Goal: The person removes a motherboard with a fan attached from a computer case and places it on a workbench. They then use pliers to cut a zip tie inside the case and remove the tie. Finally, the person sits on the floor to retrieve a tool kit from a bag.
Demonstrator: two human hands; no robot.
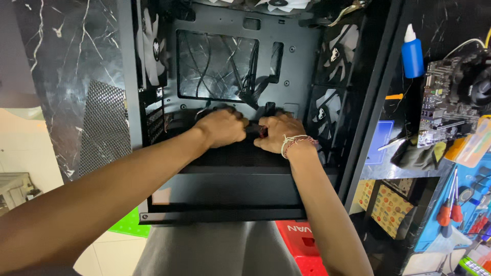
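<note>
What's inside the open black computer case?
Inside the computer case, fans line the right wall and cables show through the large tray cutout. The left hand and right hand press together over dark cables, covering whatever they grip.

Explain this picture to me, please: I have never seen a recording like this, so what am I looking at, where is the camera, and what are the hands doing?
There is one picture, taken from a camera worn on a person's head, looking down at their own two bare arms. No robot is involved.

Before them lies an open black computer case on a dark marble-patterned table. Inside it are cooling fans and loose black cables.

The left hand and right hand sit close together, fingers curled, over the case's lower cover. They seem to grip cables and something small and red, but what exactly is hidden.

To the right lie a blue bottle, a circuit board and red-handled screwdrivers. A black mesh panel lies left.
</note>
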